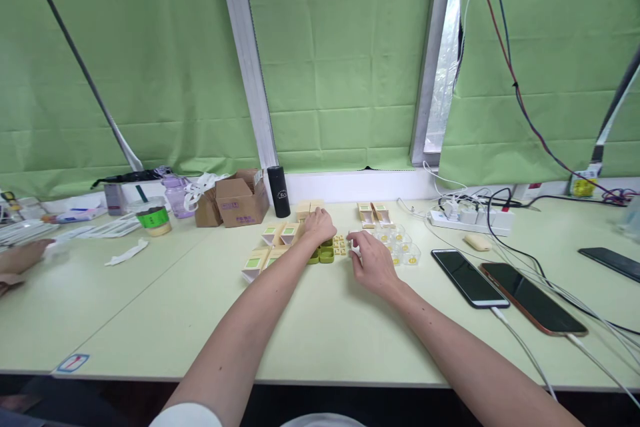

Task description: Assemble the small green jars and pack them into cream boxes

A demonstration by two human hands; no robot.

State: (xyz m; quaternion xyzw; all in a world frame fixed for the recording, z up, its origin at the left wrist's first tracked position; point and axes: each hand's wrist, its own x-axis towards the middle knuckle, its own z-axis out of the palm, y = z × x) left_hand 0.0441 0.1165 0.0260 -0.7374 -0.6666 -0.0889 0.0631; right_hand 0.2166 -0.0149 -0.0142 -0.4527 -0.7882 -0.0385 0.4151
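Note:
My left hand reaches over the far end of a green compartment tray, back of the hand up. Its fingertips are hidden, so I cannot tell what they touch. Small yellow pieces sit in a block just right of the tray. My right hand is beside them, thumb and bent forefinger apart, at the left side of a group of clear cups with yellow marks. A whitish bit shows between thumb and forefinger, too small to name. Partly behind my left forearm stand several small cream boxes with green labels.
Two more cream boxes stand behind the cups. Further back are a black bottle and a cardboard box. Phones, cables and a power strip lie right. Another person's hand is at far left, near a drink cup.

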